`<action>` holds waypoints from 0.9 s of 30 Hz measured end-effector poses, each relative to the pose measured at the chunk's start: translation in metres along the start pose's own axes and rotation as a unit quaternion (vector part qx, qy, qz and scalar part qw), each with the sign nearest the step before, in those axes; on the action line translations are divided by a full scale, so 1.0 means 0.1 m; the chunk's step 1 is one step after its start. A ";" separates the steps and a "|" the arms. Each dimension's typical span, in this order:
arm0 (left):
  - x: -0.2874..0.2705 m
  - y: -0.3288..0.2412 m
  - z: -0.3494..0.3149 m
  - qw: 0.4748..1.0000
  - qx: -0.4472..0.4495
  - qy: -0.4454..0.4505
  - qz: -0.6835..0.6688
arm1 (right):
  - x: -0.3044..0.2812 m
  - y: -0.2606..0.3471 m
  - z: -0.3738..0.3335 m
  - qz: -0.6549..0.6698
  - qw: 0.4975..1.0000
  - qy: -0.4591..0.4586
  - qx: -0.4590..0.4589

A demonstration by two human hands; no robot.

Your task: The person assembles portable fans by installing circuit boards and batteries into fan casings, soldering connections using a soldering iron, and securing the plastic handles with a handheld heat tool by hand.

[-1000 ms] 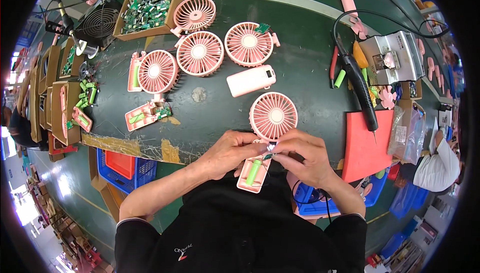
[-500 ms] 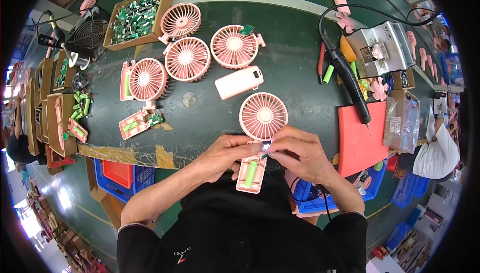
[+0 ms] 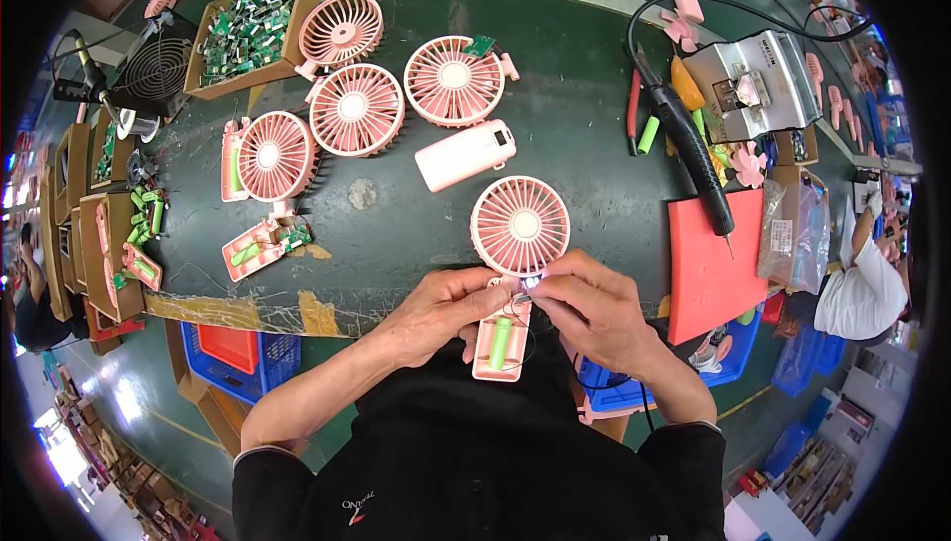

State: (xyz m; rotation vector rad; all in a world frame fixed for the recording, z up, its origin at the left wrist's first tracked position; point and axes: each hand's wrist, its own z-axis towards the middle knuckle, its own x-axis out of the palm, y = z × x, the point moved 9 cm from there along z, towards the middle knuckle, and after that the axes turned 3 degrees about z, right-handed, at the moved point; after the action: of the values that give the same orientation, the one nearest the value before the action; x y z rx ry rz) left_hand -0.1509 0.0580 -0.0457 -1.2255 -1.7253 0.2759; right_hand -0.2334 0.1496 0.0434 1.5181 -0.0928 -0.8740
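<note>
Pink handheld fan (image 3: 515, 244), open handle with green battery (image 3: 500, 343) overhanging the near edge of the green table (image 3: 594, 145): left hand (image 3: 436, 313) and right hand (image 3: 594, 308) pinch narrowly at its neck; fine work there likely wants steady support and small movements.

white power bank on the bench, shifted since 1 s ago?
No. The white power bank keeps its spot between the upper pink fan and the held fan; the whole view shifted together, so the camera moved, not the bank.
</note>
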 end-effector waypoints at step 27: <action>0.05 -0.03 -0.02 0.993 0.074 -0.021 0.089 | 0.21 0.16 -0.22 -0.153 0.976 -0.112 -0.109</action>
State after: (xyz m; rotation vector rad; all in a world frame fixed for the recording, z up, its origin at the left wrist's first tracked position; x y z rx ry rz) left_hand -0.1512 0.0601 -0.0397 -1.2733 -1.6015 0.5291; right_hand -0.1992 0.1531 0.0456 1.2416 0.0728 -1.2590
